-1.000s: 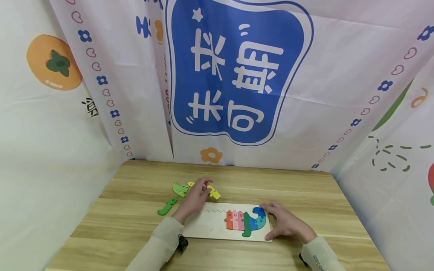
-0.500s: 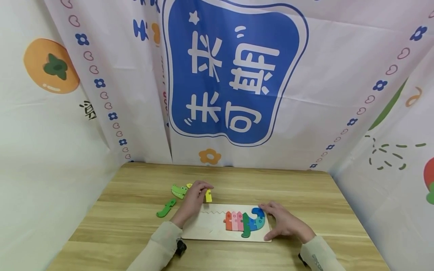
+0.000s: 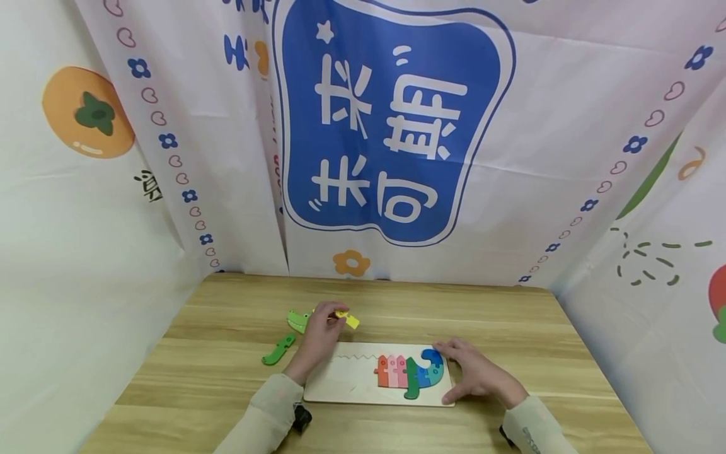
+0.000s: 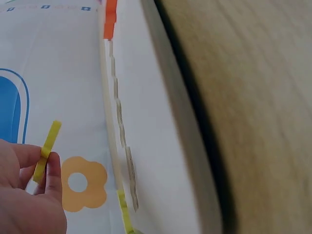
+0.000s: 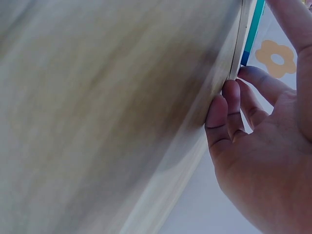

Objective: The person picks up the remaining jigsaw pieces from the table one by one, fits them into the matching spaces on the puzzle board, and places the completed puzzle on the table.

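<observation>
Puzzle board (image 3: 340, 386) on the table (image 3: 198, 403), apparently about half filled. A joined row of coloured pieces (image 3: 409, 373), from blue tail (image 3: 433, 357) to orange-red piece (image 3: 382, 373), covers its right end; the left stretch is bare. Seemingly left to place: a green head piece (image 3: 296, 321), a green leg piece (image 3: 278, 350), a second yellow piece (image 4: 125, 213) and the held yellow piece (image 3: 350, 320). The left hand (image 3: 319, 337) pinches this last, its fingers nearly together; the right hand (image 3: 482, 373), fingers spread wide, touches the board's right end.
</observation>
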Available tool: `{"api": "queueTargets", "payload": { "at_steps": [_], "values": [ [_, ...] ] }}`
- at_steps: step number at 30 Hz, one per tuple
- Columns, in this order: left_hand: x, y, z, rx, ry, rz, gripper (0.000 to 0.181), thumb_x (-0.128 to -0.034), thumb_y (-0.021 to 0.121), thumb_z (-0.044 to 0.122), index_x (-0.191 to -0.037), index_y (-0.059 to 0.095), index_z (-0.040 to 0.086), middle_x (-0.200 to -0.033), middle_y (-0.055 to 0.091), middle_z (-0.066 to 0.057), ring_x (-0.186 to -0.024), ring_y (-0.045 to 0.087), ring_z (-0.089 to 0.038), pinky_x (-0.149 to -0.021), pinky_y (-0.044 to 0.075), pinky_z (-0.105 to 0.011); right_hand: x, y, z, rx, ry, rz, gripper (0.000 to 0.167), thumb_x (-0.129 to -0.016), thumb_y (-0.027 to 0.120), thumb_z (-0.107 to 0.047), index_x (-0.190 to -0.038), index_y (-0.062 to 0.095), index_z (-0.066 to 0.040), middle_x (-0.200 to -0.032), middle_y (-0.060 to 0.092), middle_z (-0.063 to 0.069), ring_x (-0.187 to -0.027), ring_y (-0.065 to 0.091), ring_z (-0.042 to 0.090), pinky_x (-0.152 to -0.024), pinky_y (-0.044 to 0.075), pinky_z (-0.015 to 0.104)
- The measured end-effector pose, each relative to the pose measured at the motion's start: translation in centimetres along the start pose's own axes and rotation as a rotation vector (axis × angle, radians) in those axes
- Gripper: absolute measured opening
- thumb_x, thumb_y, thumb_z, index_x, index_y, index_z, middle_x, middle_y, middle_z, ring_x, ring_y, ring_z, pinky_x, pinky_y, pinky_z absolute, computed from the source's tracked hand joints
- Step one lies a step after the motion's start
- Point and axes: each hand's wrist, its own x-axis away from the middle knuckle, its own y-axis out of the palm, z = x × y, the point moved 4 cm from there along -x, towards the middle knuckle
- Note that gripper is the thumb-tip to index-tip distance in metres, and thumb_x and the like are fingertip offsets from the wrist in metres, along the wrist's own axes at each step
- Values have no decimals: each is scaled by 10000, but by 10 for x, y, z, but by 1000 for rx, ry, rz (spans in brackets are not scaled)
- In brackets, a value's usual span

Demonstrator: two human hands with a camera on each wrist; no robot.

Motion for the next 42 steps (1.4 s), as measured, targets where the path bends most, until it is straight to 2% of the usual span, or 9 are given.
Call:
{"api": "queueTargets", "payload": {
  "at_steps": [4, 7, 14, 22, 27, 32, 35, 39, 42],
  "values": [
    [2, -2, -2, 54, -13, -15, 271, -981, 651, -28, -1220, 722, 77, -1229, 679, -116, -1009, 643, -227, -823, 563, -213, 0, 1, 0, 0, 2, -3, 1101, -633, 991, -435, -1555, 478, -122, -1327, 523, 28, -1282, 473, 302, -1118, 418, 659],
    [3, -2, -4, 72, -33, -22, 285, -1006, 615, -25, -1244, 715, 98, -1257, 701, -99, -1019, 651, -242, -805, 559, -220, 0, 1, 0, 1, 2, -6, 1101, -635, 990, -433, -1556, 476, -117, -1321, 524, 33, -1277, 471, 306, -1117, 416, 663],
    [5, 2, -7, 124, -69, -103, 338, -1064, 463, -52, -1394, 509, -1, -1413, 483, -226, -952, 702, -382, -851, 613, -487, 1, 0, 1, 29, -17, -4, 1090, -642, 989, -429, -1551, 479, -107, -1363, 519, 66, -1290, 469, 330, -1108, 418, 673],
    [8, 7, -6, 118, -84, -180, 490, -1007, 600, -49, -1457, 515, 125, -1348, 545, -210, -919, 747, -346, -775, 635, -364, 0, 0, 2, 26, -12, 1, 1086, -638, 988, -440, -1548, 487, -123, -1351, 523, 48, -1284, 468, 322, -1107, 421, 670],
    [9, 7, -4, 189, -74, -177, 602, -1001, 598, -67, -1511, 421, 199, -1281, 562, -220, -1019, 715, -384, -828, 637, -404, -1, 1, 2, 29, -11, 1, 1086, -639, 987, -440, -1550, 485, -125, -1371, 519, 54, -1304, 463, 325, -1115, 417, 667],
    [9, 6, -7, 174, -72, -170, 626, -996, 611, -66, -1507, 453, 258, -1254, 525, -176, -1025, 706, -329, -836, 632, -416, 0, 0, 2, 34, -17, 1, 1085, -641, 983, -454, -1547, 488, -121, -1382, 517, 64, -1300, 463, 326, -1114, 418, 667],
    [9, 7, -10, 227, -91, -193, 658, -994, 599, -87, -1516, 461, 288, -1231, 493, -184, -1021, 698, -376, -866, 629, -453, 1, 1, 2, 33, -18, -2, 1081, -642, 981, -460, -1545, 490, -123, -1376, 519, 59, -1293, 463, 319, -1113, 420, 667],
    [8, 7, -12, 300, -111, -217, 642, -990, 618, -72, -1516, 469, 266, -1248, 462, -193, -1044, 689, -394, -896, 618, -481, 0, 0, 2, 32, -22, -4, 1081, -645, 979, -461, -1547, 488, -125, -1371, 516, 47, -1297, 456, 307, -1124, 416, 654],
    [8, 6, -13, 325, -129, -228, 678, -962, 683, -38, -1530, 454, 254, -1280, 464, -197, -1054, 692, -323, -894, 625, -443, 0, 0, 2, 36, -33, 1, 1085, -642, 981, -457, -1545, 488, -112, -1371, 523, 50, -1297, 462, 309, -1122, 419, 650]
  ]
}}
